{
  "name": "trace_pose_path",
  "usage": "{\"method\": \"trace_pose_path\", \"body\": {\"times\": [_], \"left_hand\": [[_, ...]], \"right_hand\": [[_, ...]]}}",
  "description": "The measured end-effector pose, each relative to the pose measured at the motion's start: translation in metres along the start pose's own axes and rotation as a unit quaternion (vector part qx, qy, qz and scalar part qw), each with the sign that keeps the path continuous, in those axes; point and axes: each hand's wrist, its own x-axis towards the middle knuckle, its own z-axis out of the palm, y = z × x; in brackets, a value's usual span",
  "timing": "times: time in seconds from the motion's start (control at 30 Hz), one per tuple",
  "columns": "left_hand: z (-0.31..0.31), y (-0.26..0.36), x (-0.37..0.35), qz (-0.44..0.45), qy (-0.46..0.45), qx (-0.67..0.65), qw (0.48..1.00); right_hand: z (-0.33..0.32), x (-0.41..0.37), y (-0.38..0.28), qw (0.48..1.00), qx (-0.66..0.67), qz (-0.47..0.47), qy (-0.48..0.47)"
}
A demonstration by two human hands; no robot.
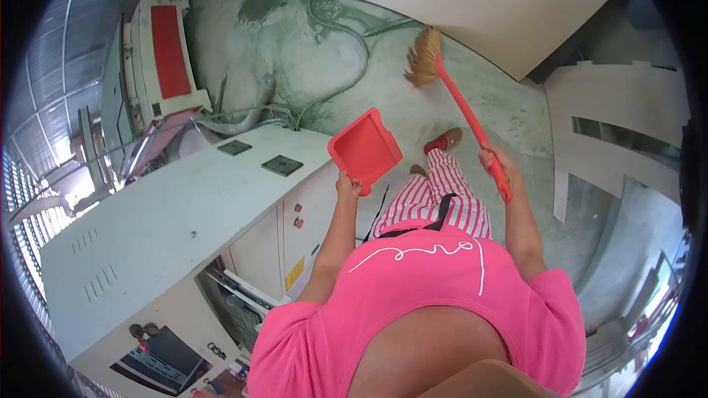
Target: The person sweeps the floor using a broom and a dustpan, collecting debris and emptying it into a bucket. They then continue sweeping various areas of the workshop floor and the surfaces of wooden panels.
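Note:
My left hand (pixel 349 184) grips the short handle of a red plastic dustpan (pixel 363 149), which is held up beside the corner of a pale machine cabinet. Its open tray faces up toward me. My right hand (pixel 498 162) is wrapped around the red handle of a broom (pixel 464 107), near the handle's end. The broom slants away to the upper left, and its tan bristles (pixel 422 59) overlap the floor near a large pale panel.
The long machine cabinet (pixel 169 184) with red buttons runs along the left. A hose (pixel 366 48) curves over the greenish floor (pixel 295 44). The large panel (pixel 472 0) stands ahead, cut sheets (pixel 619 103) lie at right, and a red-and-white machine (pixel 168 51) is at upper left.

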Motion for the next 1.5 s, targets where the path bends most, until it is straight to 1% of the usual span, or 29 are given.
{"method": "trace_pose_path", "body": {"times": [0.1,0.17,0.2,0.27,0.33,0.4,0.47,0.53,0.57,0.63,0.67,0.7,0.73,0.77,0.8,0.83,0.9,0.97,1.03,1.07,1.13,1.17,1.23,1.27,1.33,1.37,1.43,1.47,1.5], "left_hand": [[0.01,0.01,0.015,-0.01,-0.02,0.019,1.0],[0.017,0.016,0.024,0.001,-0.017,0.026,1.0],[0.023,0.02,0.027,0.012,-0.013,0.025,1.0],[0.037,0.028,0.022,0.028,-0.024,0.045,0.998],[0.048,0.033,0.018,0.048,-0.033,0.064,0.996],[0.055,0.04,0.015,0.051,-0.052,0.078,0.994],[0.058,0.047,0.011,0.054,-0.059,0.093,0.992],[0.067,0.054,0.004,0.06,-0.077,0.114,0.989],[0.071,0.057,-0.001,0.062,-0.08,0.131,0.986],[0.075,0.066,-0.006,0.072,-0.095,0.162,0.98],[0.077,0.069,-0.006,0.073,-0.091,0.181,0.977],[0.078,0.07,-0.006,0.073,-0.085,0.197,0.974],[0.08,0.07,-0.006,0.072,-0.091,0.207,0.971],[0.083,0.071,-0.006,0.081,-0.087,0.235,0.965],[0.093,0.074,-0.007,0.086,-0.081,0.262,0.958],[0.096,0.072,-0.006,0.086,-0.089,0.268,0.955],[0.104,0.069,-0.002,0.11,-0.068,0.291,0.948],[0.115,0.067,-0.008,0.112,-0.07,0.294,0.947],[0.129,0.065,-0.01,0.111,-0.065,0.296,0.946],[0.134,0.064,-0.009,0.111,-0.088,0.305,0.942],[0.146,0.061,-0.007,0.11,-0.113,0.319,0.934],[0.153,0.059,-0.006,0.114,-0.104,0.32,0.935],[0.158,0.055,-0.006,0.116,-0.097,0.329,0.932],[0.159,0.053,-0.008,0.119,-0.112,0.333,0.929],[0.171,0.049,-0.006,0.118,-0.133,0.345,0.922],[0.172,0.048,-0.005,0.118,-0.151,0.342,0.92],[0.172,0.038,-0.012,0.117,-0.176,0.344,0.915],[0.17,0.034,-0.021,0.123,-0.164,0.343,0.917],[0.163,0.031,-0.032,0.132,-0.154,0.341,0.918]], "right_hand": [[-0.014,-0.049,0.026,1.0,0.001,-0.003,0.015],[-0.002,-0.079,0.045,0.997,-0.07,0.006,0.005],[0.002,-0.079,0.053,0.998,-0.062,-0.001,0.005],[0.011,-0.078,0.061,0.994,-0.106,0.005,-0.037],[0.006,-0.041,0.065,0.98,-0.159,-0.034,-0.112],[0.025,-0.016,0.065,0.972,-0.19,-0.078,-0.115],[0.036,0.027,0.056,0.966,-0.169,-0.075,-0.179],[0.044,0.061,0.048,0.976,-0.069,-0.034,-0.204],[0.047,0.073,0.037,0.975,-0.055,-0.049,-0.21],[0.044,0.087,0.031,0.976,0.08,0.028,-0.203],[0.032,0.083,0.031,0.965,0.154,-0.015,-0.212],[0.02,0.071,0.035,0.962,0.163,-0.024,-0.216],[0.006,0.05,0.041,0.951,0.199,-0.091,-0.217],[-0.01,0.032,0.049,0.935,0.232,-0.157,-0.215],[-0.026,0.019,0.053,0.936,0.211,-0.193,-0.207],[-0.053,0.007,0.067,0.933,0.186,-0.232,-0.203],[-0.099,-0.016,0.107,0.922,0.161,-0.29,-0.201],[-0.129,-0.035,0.146,0.904,0.286,-0.26,-0.182],[-0.148,-0.053,0.187,0.885,0.351,-0.278,-0.128],[-0.157,-0.061,0.208,0.884,0.353,-0.28,-0.127],[-0.166,-0.077,0.243,0.85,0.444,-0.266,-0.101],[-0.165,-0.083,0.256,0.847,0.447,-0.27,-0.101],[-0.156,-0.098,0.281,0.858,0.415,-0.302,-0.002],[-0.153,-0.106,0.291,0.854,0.42,-0.306,-0.001],[-0.14,-0.118,0.301,0.887,0.347,-0.301,0.039],[-0.139,-0.12,0.305,0.883,0.352,-0.307,0.044],[-0.138,-0.117,0.308,0.913,0.295,-0.282,0.001],[-0.137,-0.115,0.305,0.921,0.285,-0.264,-0.026],[-0.128,-0.122,0.301,0.917,0.289,-0.273,-0.028]]}}
